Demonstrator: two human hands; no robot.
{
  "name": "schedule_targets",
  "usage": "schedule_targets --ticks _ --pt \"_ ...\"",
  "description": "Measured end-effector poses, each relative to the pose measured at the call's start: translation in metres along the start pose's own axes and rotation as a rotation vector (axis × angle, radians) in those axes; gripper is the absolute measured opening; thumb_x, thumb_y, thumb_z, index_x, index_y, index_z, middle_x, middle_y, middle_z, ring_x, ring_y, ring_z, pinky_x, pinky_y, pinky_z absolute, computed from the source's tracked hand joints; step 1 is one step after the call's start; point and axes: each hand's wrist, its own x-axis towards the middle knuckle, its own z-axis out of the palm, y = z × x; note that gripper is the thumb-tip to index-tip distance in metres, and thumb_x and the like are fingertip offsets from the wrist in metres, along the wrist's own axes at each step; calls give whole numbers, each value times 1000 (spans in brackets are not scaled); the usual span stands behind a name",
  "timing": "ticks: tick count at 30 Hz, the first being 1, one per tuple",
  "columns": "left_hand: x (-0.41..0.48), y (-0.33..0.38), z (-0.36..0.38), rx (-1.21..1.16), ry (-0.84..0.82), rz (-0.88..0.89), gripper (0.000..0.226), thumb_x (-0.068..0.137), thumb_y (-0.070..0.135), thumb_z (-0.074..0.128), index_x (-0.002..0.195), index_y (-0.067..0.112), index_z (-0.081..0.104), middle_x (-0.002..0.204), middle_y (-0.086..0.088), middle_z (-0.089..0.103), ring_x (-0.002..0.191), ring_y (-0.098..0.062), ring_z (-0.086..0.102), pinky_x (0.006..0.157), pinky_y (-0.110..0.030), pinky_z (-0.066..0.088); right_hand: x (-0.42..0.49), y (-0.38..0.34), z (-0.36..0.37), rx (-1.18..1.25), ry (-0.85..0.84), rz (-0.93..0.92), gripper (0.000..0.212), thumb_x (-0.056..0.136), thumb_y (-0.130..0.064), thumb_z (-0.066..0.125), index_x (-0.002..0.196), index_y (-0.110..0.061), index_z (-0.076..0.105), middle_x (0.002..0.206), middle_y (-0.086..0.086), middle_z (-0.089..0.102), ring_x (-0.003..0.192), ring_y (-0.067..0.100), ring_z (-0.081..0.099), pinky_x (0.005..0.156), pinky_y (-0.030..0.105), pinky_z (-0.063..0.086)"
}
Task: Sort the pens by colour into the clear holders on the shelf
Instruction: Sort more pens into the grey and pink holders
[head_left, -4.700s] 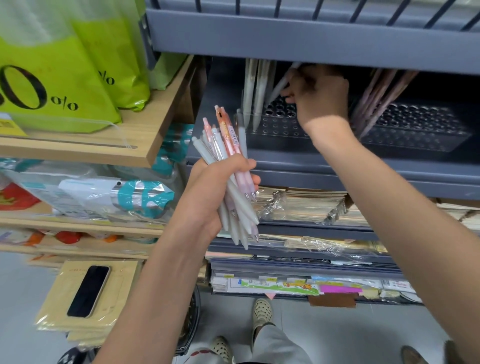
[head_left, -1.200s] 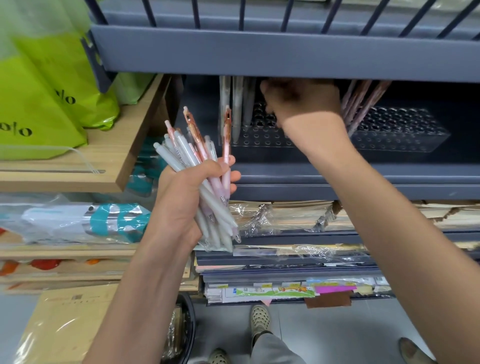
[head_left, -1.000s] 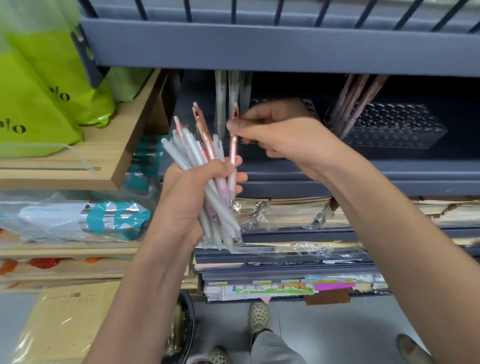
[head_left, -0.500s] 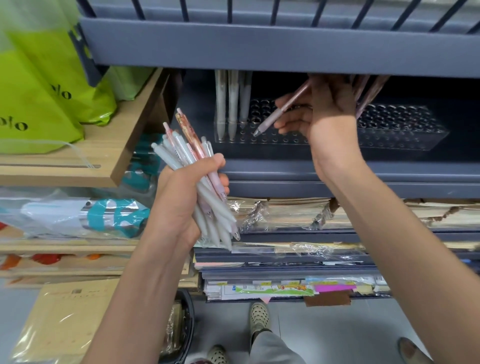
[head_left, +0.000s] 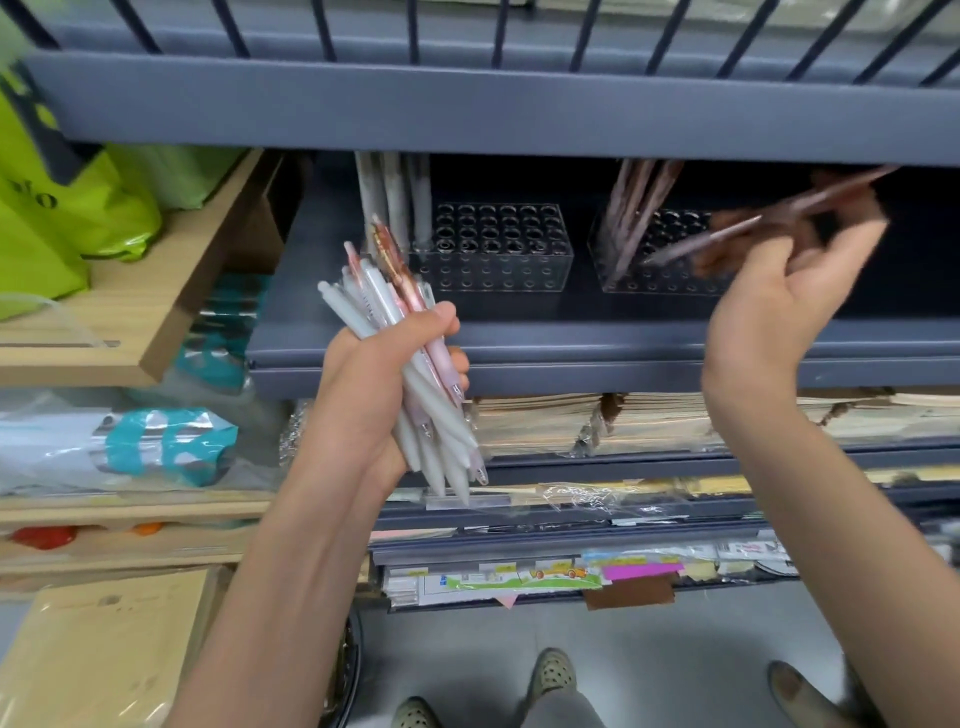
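My left hand (head_left: 382, 384) grips a bundle of pens (head_left: 410, 358), white-grey and pink, in front of the grey shelf (head_left: 571, 353). Two clear holders with rows of holes stand on that shelf. The left holder (head_left: 498, 249) has white-grey pens (head_left: 395, 192) upright at its left end. The right holder (head_left: 660, 260) carries several pink pens (head_left: 636, 208) leaning at its left end. My right hand (head_left: 789, 280) is raised at the right holder and pinches one pink pen (head_left: 737, 228), tip pointing left and down over the holes. Motion blurs its fingers.
The upper shelf edge (head_left: 467, 104) hangs low over both holders. A wooden shelf (head_left: 130, 312) with green bags (head_left: 62, 208) sits to the left. Stacked paper goods (head_left: 571, 421) fill the shelves below. Feet (head_left: 550, 680) stand on the grey floor.
My right hand took a pink pen from the bundle and carried it right, from the left holder to the right holder. The left hand kept the bundle nearly still.
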Motion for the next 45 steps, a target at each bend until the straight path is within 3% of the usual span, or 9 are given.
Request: schedule_targets --ticks 5,10,16,20,26,32,39,42,45 --pt "-6 -10 28 -1 25 -9 15 82 20 76 87 8 69 58 -9 61 51 -19 61 51 -26 51 30 6 -8 35 -21 43 31 97 1 42 122 -15 34 86 -24 67 77 -10 63 74 11 49" --pt "-11 -22 53 -22 69 13 27 78 23 79 94 10 62 61 -10 64 53 -20 63 52 -28 52 54 19 -5 -134 -147 133 38 92 -4 50 127 9 44 101 14 62 88 17 68 81 29 55" --pt "-13 -32 69 -30 76 25 21 83 20 75 94 2 71 65 -12 68 56 -21 66 56 -27 55 81 30 13 -410 -476 100 40 84 3 45 63 -29 57 90 13 70 96 34 66 95 47 49" --pt "-14 -35 75 -28 85 21 15 84 20 74 84 5 77 67 -13 69 59 -21 67 57 -27 56 88 42 22 -580 -639 -63 24 87 -4 44 90 -1 68 106 20 68 106 36 61 99 38 43" --pt "-14 -35 83 -83 136 60 18 87 13 72 97 -1 70 89 -12 78 80 -24 77 63 -28 59 93 46 30 -666 -793 -182 27 101 -20 44 114 -3 61 112 17 65 104 31 58 82 24 35" --pt "-12 -36 86 -115 126 64 21 89 9 69 104 -4 67 93 -14 78 87 -29 76 66 -29 60 97 45 28 -642 -817 -91 27 101 -23 46 118 -8 61 113 14 64 99 26 58 66 14 27" --pt "-10 -36 87 -126 44 75 31 85 7 69 111 -8 63 95 -17 77 88 -32 76 67 -31 61 97 35 4 -540 -494 93 19 90 -16 58 101 -8 71 105 11 70 99 23 63 94 29 46" --pt "-10 -38 88 -122 0 69 36 88 2 65 121 -11 56 95 -20 76 87 -34 76 66 -32 61 74 16 -11 -213 -464 209 13 85 -9 60 81 -16 70 72 -4 68 66 8 58 64 19 46" --pt "-10 -40 90 -113 -37 60 36 87 1 64 119 -13 55 94 -21 76 88 -36 75 67 -32 61 49 -5 -16 -212 -813 232 9 86 -24 70 78 -23 74 54 -16 62 48 -5 51 50 6 37"
